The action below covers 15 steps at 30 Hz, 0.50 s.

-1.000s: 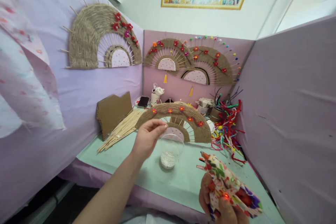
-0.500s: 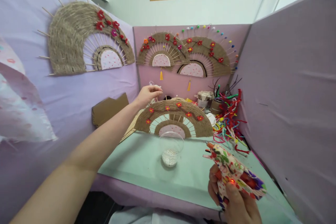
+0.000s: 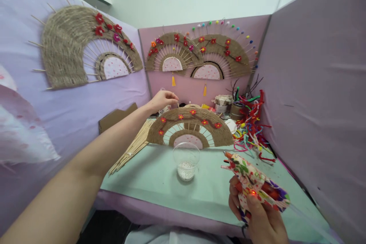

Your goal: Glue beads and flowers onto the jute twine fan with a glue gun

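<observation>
My right hand (image 3: 259, 213) grips a glue gun (image 3: 254, 183) wrapped in floral cloth, with a red light glowing and its nozzle aimed up and left. Across the table, my left hand (image 3: 163, 101) is pinched at the tip of a thin stick (image 3: 178, 104) on the upper edge of a twine fan (image 3: 221, 135); whatever the fingertips hold is hidden. The half-round fan stands upright and carries red flowers with yellow centres. A white bead (image 3: 190, 103) tops another of its sticks. In front of it sits a clear plastic cup (image 3: 186, 156) with white beads in the bottom.
Bundled wooden sticks (image 3: 133, 148) and a cardboard piece (image 3: 116, 119) lie at the left. Coloured pipe cleaners (image 3: 253, 122) are heaped at the right beside a pot (image 3: 236, 110). Finished fans (image 3: 64, 45) hang on the cloth-covered side and back panels.
My left fingertips have come down onto the stick's tip at the fan's top edge. The view has shifted slightly, and my right hand still holds the glue gun.
</observation>
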Available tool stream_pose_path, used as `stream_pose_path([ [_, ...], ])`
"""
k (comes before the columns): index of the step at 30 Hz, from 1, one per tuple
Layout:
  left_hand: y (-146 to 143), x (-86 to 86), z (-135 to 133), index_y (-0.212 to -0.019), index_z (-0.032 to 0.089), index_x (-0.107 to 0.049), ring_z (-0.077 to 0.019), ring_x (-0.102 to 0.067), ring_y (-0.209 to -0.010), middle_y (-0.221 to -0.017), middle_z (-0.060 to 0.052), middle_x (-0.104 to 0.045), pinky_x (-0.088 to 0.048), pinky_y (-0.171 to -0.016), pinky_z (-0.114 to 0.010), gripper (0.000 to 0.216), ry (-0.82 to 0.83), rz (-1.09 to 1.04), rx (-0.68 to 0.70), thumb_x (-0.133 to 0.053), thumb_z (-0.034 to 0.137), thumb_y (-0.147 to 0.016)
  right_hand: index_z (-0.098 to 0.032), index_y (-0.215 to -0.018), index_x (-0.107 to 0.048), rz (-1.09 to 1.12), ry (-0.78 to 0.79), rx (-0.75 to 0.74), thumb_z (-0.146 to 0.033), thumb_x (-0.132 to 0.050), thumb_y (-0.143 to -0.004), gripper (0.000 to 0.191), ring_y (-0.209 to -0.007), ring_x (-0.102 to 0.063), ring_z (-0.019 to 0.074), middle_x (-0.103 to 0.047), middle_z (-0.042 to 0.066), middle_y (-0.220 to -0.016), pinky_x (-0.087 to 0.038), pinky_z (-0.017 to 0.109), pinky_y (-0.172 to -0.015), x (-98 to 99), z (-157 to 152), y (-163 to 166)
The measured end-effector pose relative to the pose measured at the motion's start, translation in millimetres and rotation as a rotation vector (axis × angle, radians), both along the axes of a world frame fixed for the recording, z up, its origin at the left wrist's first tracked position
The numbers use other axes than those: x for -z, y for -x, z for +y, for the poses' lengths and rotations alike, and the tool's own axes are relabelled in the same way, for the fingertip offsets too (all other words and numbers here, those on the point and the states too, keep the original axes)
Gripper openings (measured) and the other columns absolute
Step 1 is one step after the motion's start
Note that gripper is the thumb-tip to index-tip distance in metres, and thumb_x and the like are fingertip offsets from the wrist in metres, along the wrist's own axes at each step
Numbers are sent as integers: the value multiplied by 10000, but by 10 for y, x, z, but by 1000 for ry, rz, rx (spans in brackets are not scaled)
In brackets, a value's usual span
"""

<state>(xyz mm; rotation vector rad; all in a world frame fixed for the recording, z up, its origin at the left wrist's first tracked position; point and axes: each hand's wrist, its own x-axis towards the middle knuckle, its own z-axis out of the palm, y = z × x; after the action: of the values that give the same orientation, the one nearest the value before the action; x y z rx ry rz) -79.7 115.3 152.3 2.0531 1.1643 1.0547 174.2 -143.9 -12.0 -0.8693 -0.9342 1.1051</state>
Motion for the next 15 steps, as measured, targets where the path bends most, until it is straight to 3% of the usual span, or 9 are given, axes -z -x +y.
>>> stream_pose_path([
  [15, -8, -78, -30, -706, 151, -668, -143, -580, -634, -671, -19, -657, -437, -629, -280, 162, -1, 99, 26, -690, 295, -634, -171, -946, -601, -7, 26, -3, -469, -534, -866, 316, -489, -380, 123, -514, 14, -648, -279, 270, -441, -63, -17, 33],
])
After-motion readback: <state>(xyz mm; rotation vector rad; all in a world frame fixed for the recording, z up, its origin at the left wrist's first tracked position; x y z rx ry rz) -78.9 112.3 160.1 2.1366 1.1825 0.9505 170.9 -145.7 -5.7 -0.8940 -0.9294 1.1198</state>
